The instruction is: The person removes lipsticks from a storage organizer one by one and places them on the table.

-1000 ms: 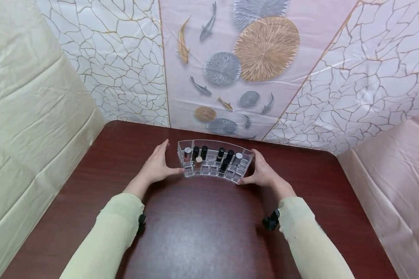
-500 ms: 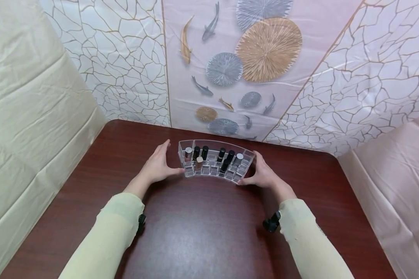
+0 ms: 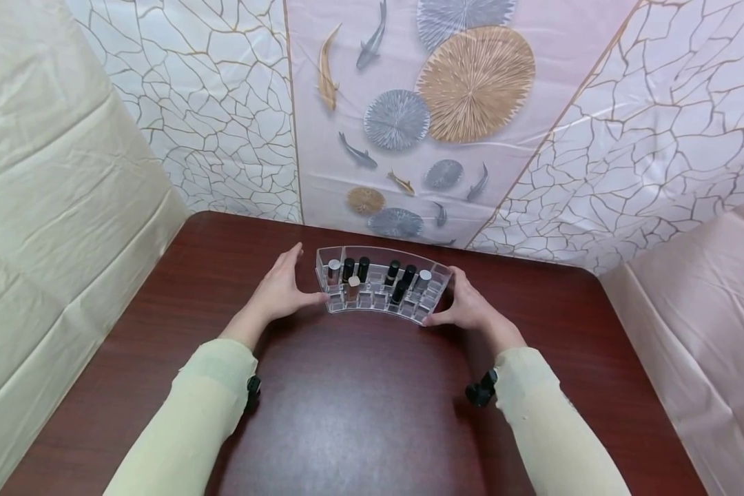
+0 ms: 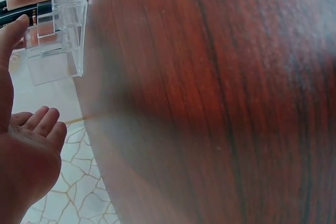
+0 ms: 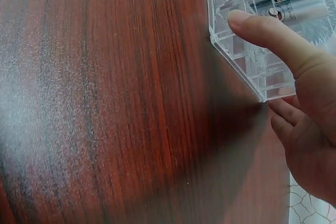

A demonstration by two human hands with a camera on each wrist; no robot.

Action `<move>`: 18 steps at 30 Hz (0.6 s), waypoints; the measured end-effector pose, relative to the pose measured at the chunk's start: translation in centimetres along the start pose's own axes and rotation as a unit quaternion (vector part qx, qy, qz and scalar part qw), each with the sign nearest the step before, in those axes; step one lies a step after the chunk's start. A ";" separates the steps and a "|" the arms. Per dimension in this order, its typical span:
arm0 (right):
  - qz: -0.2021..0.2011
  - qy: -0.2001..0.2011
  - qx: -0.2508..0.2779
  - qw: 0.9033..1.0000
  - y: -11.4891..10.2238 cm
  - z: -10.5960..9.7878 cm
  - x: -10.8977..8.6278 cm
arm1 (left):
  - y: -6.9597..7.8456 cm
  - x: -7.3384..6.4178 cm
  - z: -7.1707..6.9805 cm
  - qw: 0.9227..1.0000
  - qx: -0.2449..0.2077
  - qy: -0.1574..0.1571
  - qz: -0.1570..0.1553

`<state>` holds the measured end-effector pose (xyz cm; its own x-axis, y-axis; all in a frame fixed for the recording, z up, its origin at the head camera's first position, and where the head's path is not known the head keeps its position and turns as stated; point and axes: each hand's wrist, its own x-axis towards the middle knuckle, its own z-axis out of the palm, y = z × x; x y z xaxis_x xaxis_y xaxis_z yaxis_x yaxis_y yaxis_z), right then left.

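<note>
A clear, curved acrylic lipstick organizer (image 3: 384, 256) stands toward the back of the table, its small compartments in tiers. Several black lipstick tubes (image 3: 363, 269) are upright in it, along with a beige-capped tube (image 3: 354, 282) and silver-capped ones at the left (image 3: 334, 267) and right (image 3: 423, 280). My left hand (image 3: 277, 289) is beside the left end, thumb at the front corner, the other fingers extended and apart from the organizer. With my right hand (image 3: 468, 306) I hold the right end, thumb at the front corner and fingers behind. Those fingers are partly hidden in the right wrist view.
The dark red-brown wooden table (image 3: 372, 406) spreads toward me and to both sides. Behind it hangs a patterned cloth (image 3: 341, 186) with fish and round leaves. Cream cloth (image 3: 56, 227) borders the left side, and pinkish cloth (image 3: 707, 310) the right.
</note>
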<state>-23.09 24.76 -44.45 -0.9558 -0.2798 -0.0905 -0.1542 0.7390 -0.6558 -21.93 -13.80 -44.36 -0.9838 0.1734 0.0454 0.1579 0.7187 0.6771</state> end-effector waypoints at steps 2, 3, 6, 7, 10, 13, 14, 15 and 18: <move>0.003 -0.003 0.001 1.000 -0.1 -0.1 0.0 | 0.1 -0.1 0.0 1.000 -0.001 -0.002 -0.002; 0.004 -0.005 -0.001 1.000 -0.1 -0.1 0.0 | 0.1 -0.1 -0.1 1.000 -0.003 -0.002 -0.003; 0.006 -0.008 -0.007 1.000 -0.2 -0.2 0.1 | 0.2 -0.1 -0.2 1.000 -0.005 -0.003 -0.003; 0.006 -0.010 -0.004 1.000 -0.3 -0.3 0.1 | 0.3 -0.1 -0.2 1.000 -0.005 -0.003 -0.003; 0.007 -0.012 -0.002 1.000 -0.4 -0.3 0.1 | 0.5 -0.2 -0.3 1.000 -0.004 -0.001 -0.001; 0.009 -0.013 -0.003 1.000 -0.5 -0.3 0.1 | 0.6 -0.2 -0.4 1.000 0.000 0.001 0.003; 0.010 -0.014 -0.005 1.000 -0.5 -0.3 0.0 | 0.6 -0.2 -0.5 1.000 0.002 0.001 0.004; 0.009 -0.013 -0.007 1.000 -0.5 -0.3 0.0 | 0.7 -0.2 -0.5 1.000 0.002 0.002 0.005; 0.008 -0.015 -0.005 1.000 -0.4 -0.3 0.0 | 0.8 -0.1 -0.6 1.000 0.005 0.004 0.016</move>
<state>-23.10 24.61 -43.97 -0.9503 -0.2857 -0.1237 -0.1410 0.7491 -0.6473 -21.71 -13.62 -43.37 -0.9790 0.1905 0.0728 0.1898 0.7202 0.6673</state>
